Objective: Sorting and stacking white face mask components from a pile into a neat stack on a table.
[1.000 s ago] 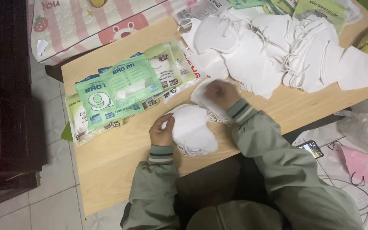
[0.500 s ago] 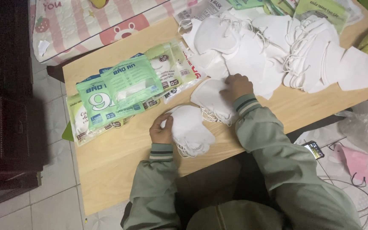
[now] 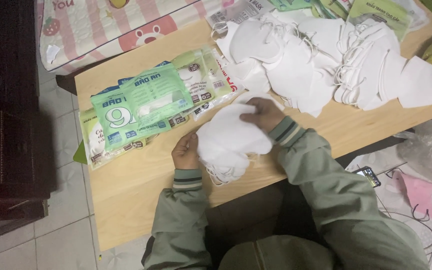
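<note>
White face masks (image 3: 231,142) stacked between my hands: left hand (image 3: 186,151) fingers curl on the edge at nine o'clock, right hand (image 3: 262,113) fingers pinch the top mask.

sage-green jacket sleeves (image 3: 321,175), ribbed cuffs with dark stripes (image 3: 286,132)

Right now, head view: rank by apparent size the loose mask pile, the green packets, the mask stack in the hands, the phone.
1. Loose mask pile, largest.
2. Green packets.
3. Mask stack held in both hands, left and right; partly covered, so roughly judged.
4. Phone, smallest.
</note>
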